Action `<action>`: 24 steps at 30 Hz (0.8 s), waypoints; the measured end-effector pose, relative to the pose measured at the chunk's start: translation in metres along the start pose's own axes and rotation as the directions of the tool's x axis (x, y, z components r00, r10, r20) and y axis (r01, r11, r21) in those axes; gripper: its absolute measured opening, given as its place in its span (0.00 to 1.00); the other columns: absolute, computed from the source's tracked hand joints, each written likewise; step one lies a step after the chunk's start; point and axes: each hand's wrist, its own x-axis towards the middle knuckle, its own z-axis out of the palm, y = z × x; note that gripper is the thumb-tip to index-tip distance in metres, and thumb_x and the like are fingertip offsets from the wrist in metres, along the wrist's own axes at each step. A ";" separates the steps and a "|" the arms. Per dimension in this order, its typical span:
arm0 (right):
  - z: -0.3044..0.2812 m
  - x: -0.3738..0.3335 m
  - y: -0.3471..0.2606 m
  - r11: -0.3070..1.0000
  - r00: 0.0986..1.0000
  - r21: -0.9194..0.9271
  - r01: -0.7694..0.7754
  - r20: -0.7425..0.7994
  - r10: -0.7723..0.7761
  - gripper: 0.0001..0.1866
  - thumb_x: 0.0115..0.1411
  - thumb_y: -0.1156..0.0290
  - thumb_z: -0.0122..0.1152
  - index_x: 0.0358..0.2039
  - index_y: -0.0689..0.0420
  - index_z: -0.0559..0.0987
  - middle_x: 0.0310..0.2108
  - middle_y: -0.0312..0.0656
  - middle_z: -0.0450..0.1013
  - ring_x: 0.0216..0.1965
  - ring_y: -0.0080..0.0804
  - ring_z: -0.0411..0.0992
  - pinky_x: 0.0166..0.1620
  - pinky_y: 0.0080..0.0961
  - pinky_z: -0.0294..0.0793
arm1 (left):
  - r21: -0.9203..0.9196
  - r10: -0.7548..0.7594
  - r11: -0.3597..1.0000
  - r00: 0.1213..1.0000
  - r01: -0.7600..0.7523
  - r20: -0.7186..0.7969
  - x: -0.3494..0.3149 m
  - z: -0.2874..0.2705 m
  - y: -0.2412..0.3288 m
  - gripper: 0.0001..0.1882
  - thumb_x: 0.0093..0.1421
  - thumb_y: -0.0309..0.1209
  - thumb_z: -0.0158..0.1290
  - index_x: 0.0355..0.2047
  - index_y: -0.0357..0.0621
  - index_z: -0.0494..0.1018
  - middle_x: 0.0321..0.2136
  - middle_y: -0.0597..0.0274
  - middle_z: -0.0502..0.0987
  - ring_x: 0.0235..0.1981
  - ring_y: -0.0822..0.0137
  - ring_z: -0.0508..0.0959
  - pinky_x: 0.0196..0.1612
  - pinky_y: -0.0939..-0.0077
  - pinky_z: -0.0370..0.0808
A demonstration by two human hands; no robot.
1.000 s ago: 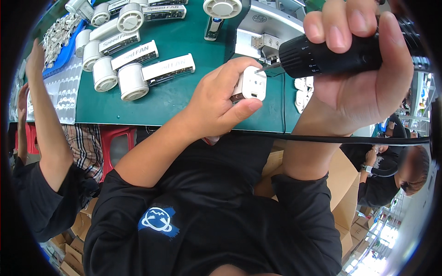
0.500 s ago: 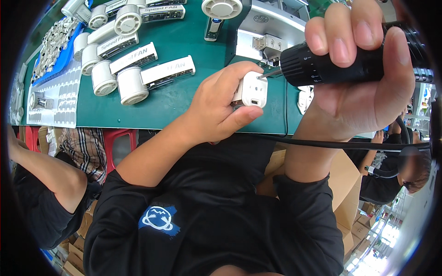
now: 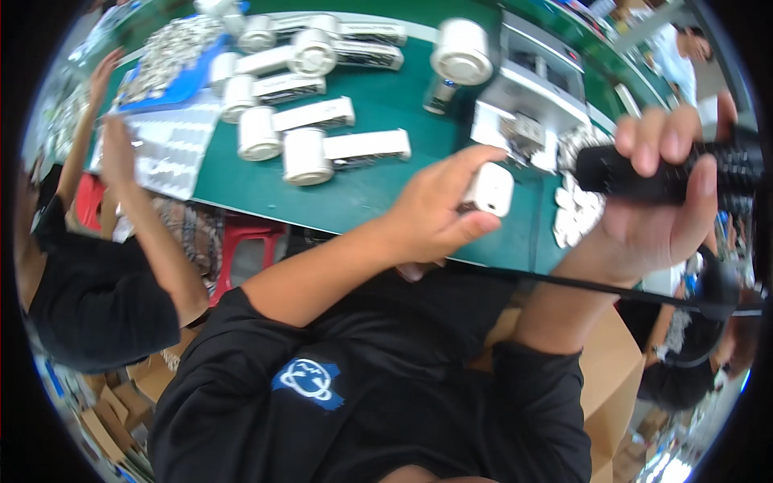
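My left hand (image 3: pixel 431 209) is closed round a white handheld fan (image 3: pixel 493 187), its rounded end with a small port facing me. The rest of that fan is hidden by the hand and the angle. To the right, my right hand (image 3: pixel 656 205) grips a black electric screwdriver (image 3: pixel 597 171) lying sideways, its front end toward the left. A gap separates the screwdriver from the held fan; motion blur hides its bit. Beyond the left hand stands a metal screw feeder (image 3: pixel 531 90).
Several white handheld fans (image 3: pixel 307 157) lie on the green table (image 3: pixel 266 197) at left. Farther left are a blue tray (image 3: pixel 201 76) of small parts and a pale sheet (image 3: pixel 173 153), near a co-worker's arm (image 3: pixel 149 217). White pieces (image 3: pixel 573 213) lie by the right hand; a black cable (image 3: pixel 555 280) crosses the front.
The screwdriver bit, at the held fan's end before, has come away to the right with my right hand. The whole view has shifted. A co-worker's arms now reach up at left.
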 end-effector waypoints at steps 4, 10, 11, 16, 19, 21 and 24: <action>0.003 -0.018 0.011 0.981 0.976 -0.162 -0.109 -0.205 0.075 0.33 0.55 0.72 0.55 0.58 0.65 0.54 0.28 0.44 0.67 0.25 0.29 0.68 0.35 0.28 0.73 | 0.135 -0.052 0.990 0.999 0.052 0.002 -0.006 -0.004 0.014 0.33 0.48 0.35 0.61 0.52 0.42 0.59 0.40 0.50 0.70 0.38 0.54 0.73 0.41 0.69 0.70; -0.009 -0.057 0.038 0.881 0.831 -0.172 -0.440 -0.449 0.327 0.30 0.49 0.77 0.62 0.53 0.66 0.62 0.33 0.44 0.72 0.33 0.32 0.73 0.42 0.28 0.72 | 0.205 0.173 0.966 0.982 -0.155 -0.074 0.027 -0.047 0.041 0.31 0.46 0.29 0.62 0.49 0.41 0.61 0.32 0.60 0.71 0.35 0.66 0.73 0.43 0.72 0.69; -0.011 -0.064 0.040 0.871 0.823 -0.172 -0.460 -0.452 0.345 0.28 0.50 0.77 0.62 0.51 0.66 0.64 0.32 0.44 0.73 0.33 0.32 0.73 0.42 0.27 0.71 | 0.223 0.239 0.951 0.967 -0.215 -0.088 0.037 -0.064 0.045 0.32 0.45 0.27 0.62 0.49 0.39 0.60 0.32 0.60 0.72 0.34 0.68 0.73 0.41 0.72 0.70; -0.019 -0.074 0.038 0.813 0.804 -0.288 -0.507 -0.497 0.325 0.24 0.52 0.78 0.60 0.50 0.66 0.65 0.29 0.43 0.73 0.32 0.29 0.73 0.44 0.23 0.70 | 0.441 -0.053 0.882 0.966 0.164 -0.252 0.106 -0.140 0.081 0.25 0.52 0.30 0.57 0.47 0.42 0.60 0.30 0.61 0.68 0.31 0.70 0.68 0.36 0.76 0.68; -0.029 -0.086 0.049 0.717 0.715 -0.254 -0.649 -0.524 0.463 0.11 0.57 0.76 0.56 0.40 0.67 0.73 0.26 0.41 0.73 0.28 0.26 0.73 0.39 0.20 0.72 | 0.711 -0.161 0.682 0.983 0.175 -0.088 0.120 -0.195 0.036 0.25 0.54 0.36 0.57 0.47 0.39 0.61 0.28 0.56 0.73 0.32 0.67 0.74 0.33 0.73 0.70; -0.017 -0.087 0.051 0.704 0.676 -0.223 -0.675 -0.568 0.469 0.09 0.59 0.73 0.55 0.34 0.67 0.76 0.24 0.40 0.73 0.25 0.25 0.71 0.33 0.18 0.71 | 0.854 -0.290 0.502 0.957 0.136 0.018 0.121 -0.229 0.002 0.25 0.51 0.36 0.58 0.46 0.39 0.63 0.35 0.45 0.75 0.36 0.53 0.75 0.38 0.64 0.70; -0.015 -0.093 0.054 0.661 0.717 -0.353 -0.663 -0.554 0.424 0.11 0.58 0.71 0.57 0.32 0.68 0.77 0.23 0.40 0.72 0.24 0.24 0.71 0.29 0.17 0.70 | 0.919 -0.449 0.366 0.893 0.148 0.036 0.115 -0.242 -0.014 0.29 0.49 0.34 0.59 0.50 0.44 0.62 0.38 0.44 0.74 0.41 0.49 0.74 0.43 0.60 0.69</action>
